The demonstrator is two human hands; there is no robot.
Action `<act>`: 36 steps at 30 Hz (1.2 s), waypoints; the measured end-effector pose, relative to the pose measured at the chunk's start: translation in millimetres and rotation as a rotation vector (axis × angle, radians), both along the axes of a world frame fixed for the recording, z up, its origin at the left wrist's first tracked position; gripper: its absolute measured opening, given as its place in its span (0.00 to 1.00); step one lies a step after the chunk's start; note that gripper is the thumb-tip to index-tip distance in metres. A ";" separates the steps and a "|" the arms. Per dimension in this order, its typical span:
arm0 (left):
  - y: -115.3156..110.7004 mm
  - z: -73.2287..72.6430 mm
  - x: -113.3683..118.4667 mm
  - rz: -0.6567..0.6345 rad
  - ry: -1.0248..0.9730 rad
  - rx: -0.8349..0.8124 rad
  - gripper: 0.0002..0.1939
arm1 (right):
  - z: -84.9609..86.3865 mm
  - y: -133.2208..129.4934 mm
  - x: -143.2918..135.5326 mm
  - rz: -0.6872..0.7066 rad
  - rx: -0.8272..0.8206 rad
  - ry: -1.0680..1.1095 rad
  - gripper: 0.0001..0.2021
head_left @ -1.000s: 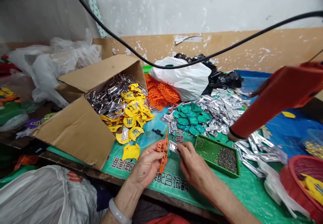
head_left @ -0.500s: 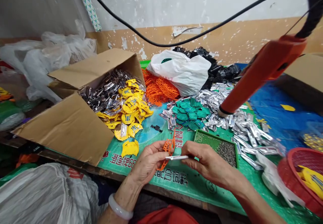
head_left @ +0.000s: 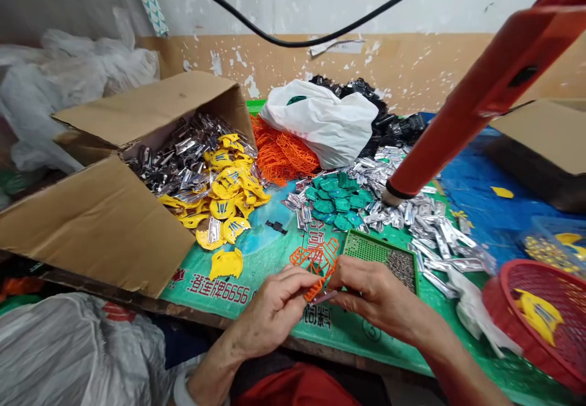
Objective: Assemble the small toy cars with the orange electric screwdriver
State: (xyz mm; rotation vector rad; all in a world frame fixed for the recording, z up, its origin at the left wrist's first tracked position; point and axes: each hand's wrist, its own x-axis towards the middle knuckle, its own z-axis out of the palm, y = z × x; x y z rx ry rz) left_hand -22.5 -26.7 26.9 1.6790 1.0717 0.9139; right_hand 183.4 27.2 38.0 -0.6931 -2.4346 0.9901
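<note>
Low over the table's front edge, my two hands meet around a small orange plastic lattice part [head_left: 330, 253]. My left hand [head_left: 274, 311] pinches its lower end between thumb and fingers. My right hand [head_left: 373, 290] is closed at the other side, its fingertips on a thin silver piece [head_left: 324, 298] set against the orange part's lower end. The fingers partly hide where the two parts meet. Just beyond my right hand lies a green tray [head_left: 366, 248] with many tiny metal pieces in it.
A tipped cardboard box [head_left: 96, 229] spills metal parts and yellow plates [head_left: 224, 207]. Green pieces [head_left: 339, 201], silver parts [head_left: 439, 235] and an orange pile [head_left: 281, 155] lie beyond my hands. A red electric screwdriver [head_left: 458, 113] hangs at right, above a red basket [head_left: 497, 308].
The orange part has turned so its lattice spreads away from me, and the silver piece has tilted against its lower end. My hands stay together. The view has shifted slightly.
</note>
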 end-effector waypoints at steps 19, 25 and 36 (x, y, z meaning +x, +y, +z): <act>-4.5 -21.8 18.1 0.062 0.488 0.838 0.18 | -28.1 -31.5 2.0 -0.334 0.495 0.296 0.07; -8.0 -26.5 16.7 0.054 0.538 0.845 0.20 | -29.1 -33.5 0.1 -0.369 0.461 0.317 0.08; -10.9 -28.3 19.7 0.019 0.508 0.787 0.24 | -25.9 -33.5 -2.2 -0.368 0.482 0.319 0.08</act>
